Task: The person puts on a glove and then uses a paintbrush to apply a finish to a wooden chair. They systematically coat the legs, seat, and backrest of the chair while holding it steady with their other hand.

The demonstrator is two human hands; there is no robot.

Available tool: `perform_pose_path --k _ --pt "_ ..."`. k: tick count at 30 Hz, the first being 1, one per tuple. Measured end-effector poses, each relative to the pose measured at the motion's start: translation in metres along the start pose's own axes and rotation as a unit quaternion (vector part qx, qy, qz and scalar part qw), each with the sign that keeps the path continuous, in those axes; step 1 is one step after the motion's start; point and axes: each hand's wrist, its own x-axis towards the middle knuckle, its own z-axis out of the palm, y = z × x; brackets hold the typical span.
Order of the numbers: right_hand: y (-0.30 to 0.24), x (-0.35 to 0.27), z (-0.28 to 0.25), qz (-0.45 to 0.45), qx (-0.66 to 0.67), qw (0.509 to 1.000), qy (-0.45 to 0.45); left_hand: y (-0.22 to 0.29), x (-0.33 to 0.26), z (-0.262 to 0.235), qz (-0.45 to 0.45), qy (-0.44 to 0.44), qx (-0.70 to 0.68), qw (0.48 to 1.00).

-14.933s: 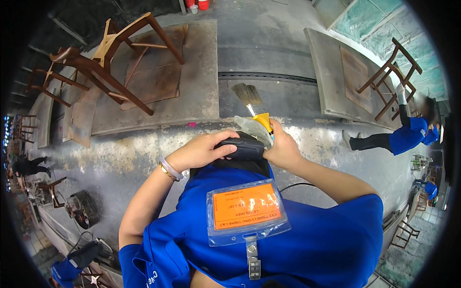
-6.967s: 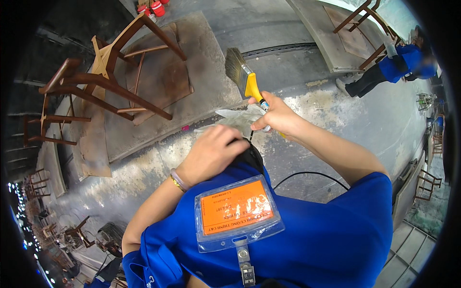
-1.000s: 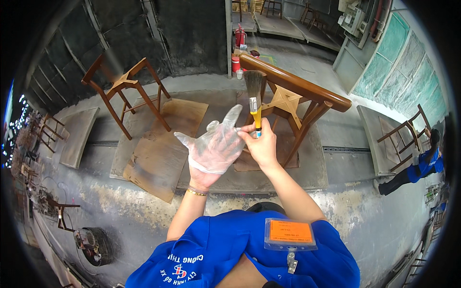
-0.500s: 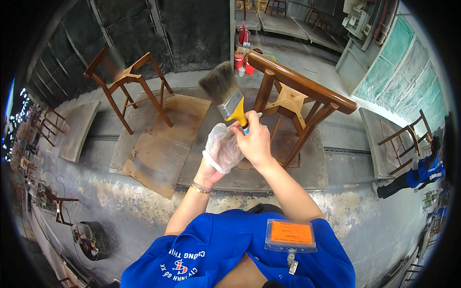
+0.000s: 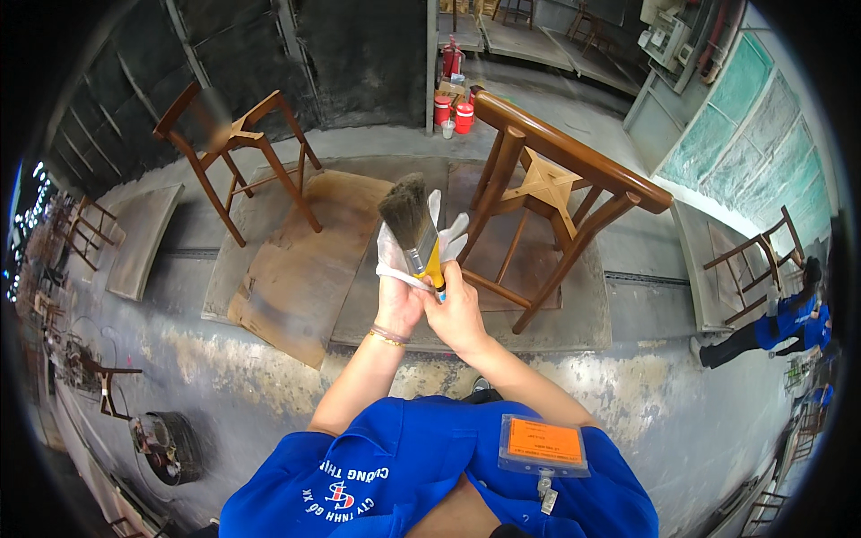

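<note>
My right hand point(image 5: 456, 312) is bare and closed round the yellow handle of a wide flat paintbrush point(image 5: 409, 215). The dark bristles point up and away, slightly left. Behind the brush, my left hand point(image 5: 401, 300) wears a thin whitish plastic glove point(image 5: 391, 255), with its finger parts stretched up and apart. The glove's cuff lies across the palm, leaving the heel of the hand bare. My right fingers touch the left hand near that cuff. Just right of my hands stands a brown wooden chair point(image 5: 574, 152) with a pale woven cross-shaped piece at its seat; neither hand touches it.
A second brown chair point(image 5: 233, 152) stands left, beside a cardboard sheet point(image 5: 305, 260) on a low platform. Red buckets point(image 5: 464, 118) and a fire extinguisher point(image 5: 452, 61) stand ahead. At far right, a person in blue point(image 5: 789, 323) is near another chair point(image 5: 762, 260). A dark drum-like container point(image 5: 168, 446) sits lower left.
Both hands have come lower and nearer my body, with the brush turned more upright. The glove's fingers now show spread, and its cuff has shifted from the wrist up onto the palm.
</note>
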Motion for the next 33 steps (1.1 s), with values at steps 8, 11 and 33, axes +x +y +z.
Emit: perform_pose_path --k 8,11,33 --pt "0.008 -0.017 0.005 0.054 -0.024 0.997 -0.041 0.0 -0.009 -0.02 -0.036 0.002 -0.008 0.999" --pt "0.006 -0.017 0.008 0.047 -0.026 0.998 -0.025 0.002 -0.014 -0.013 -0.09 -0.073 -0.016 0.993" --pt "-0.014 -0.019 0.027 0.038 -0.065 0.997 -0.009 -0.011 0.002 -0.011 -0.01 -0.251 0.044 0.967"
